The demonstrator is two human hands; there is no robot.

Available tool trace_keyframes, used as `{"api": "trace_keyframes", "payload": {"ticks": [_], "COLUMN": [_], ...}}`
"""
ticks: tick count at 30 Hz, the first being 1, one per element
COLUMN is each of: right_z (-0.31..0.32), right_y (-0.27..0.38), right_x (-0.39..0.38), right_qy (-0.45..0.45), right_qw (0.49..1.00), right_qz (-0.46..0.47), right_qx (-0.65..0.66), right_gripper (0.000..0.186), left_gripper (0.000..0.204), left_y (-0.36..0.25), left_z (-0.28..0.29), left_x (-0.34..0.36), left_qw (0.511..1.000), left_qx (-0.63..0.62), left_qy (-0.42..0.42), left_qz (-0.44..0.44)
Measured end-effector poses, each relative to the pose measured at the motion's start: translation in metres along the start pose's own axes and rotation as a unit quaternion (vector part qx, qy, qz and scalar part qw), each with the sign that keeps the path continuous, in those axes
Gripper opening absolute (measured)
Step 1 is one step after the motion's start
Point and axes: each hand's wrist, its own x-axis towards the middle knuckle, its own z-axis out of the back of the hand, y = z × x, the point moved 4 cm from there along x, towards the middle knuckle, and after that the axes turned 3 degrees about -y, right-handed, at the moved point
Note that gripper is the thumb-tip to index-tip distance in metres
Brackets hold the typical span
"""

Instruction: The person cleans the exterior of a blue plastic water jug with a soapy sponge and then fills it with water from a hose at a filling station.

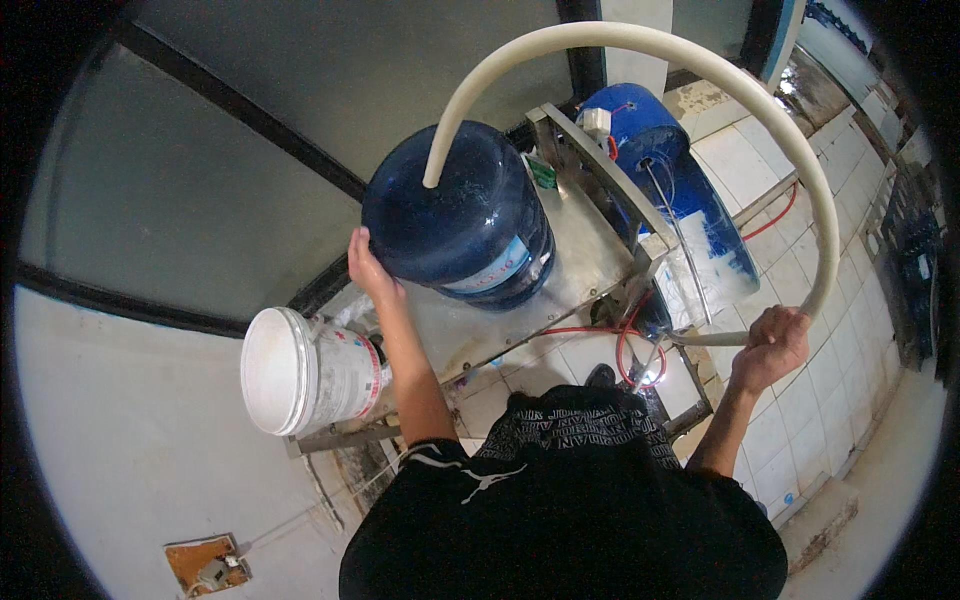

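Observation:
A large blue water bottle (440, 215) stands on a metal-topped bench, a pale label around its side. My left hand (372, 265) is pressed to the bottle's near left side, fingers along its edge. Over to the right, my right hand (775, 340) is closed around a thick cream-coloured hose (822, 210). From that fist the hose loops up in a wide arch and comes down to the bottle's upper face. Whether its end enters the bottle or only meets the surface, I cannot tell.
A white bucket (275, 372) lies tipped at the bench's left end. Beyond the metal frame (600, 180) sits a cut-open blue drum (690, 190) with a thin rod across it. Red tubing (640, 372) coils near my feet on the tiled floor. Dark-framed glass panels (190, 190) border the bench.

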Motion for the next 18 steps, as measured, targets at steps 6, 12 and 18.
{"api": "trace_keyframes", "payload": {"ticks": [6,12,18], "right_z": [0.014,0.027,0.026], "right_y": [0.000,0.003,0.006], "right_x": [0.005,0.005,-0.017], "right_qy": [-0.006,-0.015,-0.020], "right_qw": [0.999,0.996,0.994], "right_qz": [0.047,0.090,0.106], "right_qx": [0.001,-0.003,0.011], "right_gripper": [0.040,0.041,0.042], "left_gripper": [0.066,0.058,0.069], "left_y": [0.004,0.006,-0.004], "left_z": [-0.035,-0.017,-0.024], "left_x": [-0.080,0.002,-0.070], "left_qw": [0.988,0.984,0.998], "left_qx": [0.017,-0.132,-0.002], "left_qy": [-0.043,0.116,-0.036], "left_qz": [-0.149,0.015,-0.054]}}
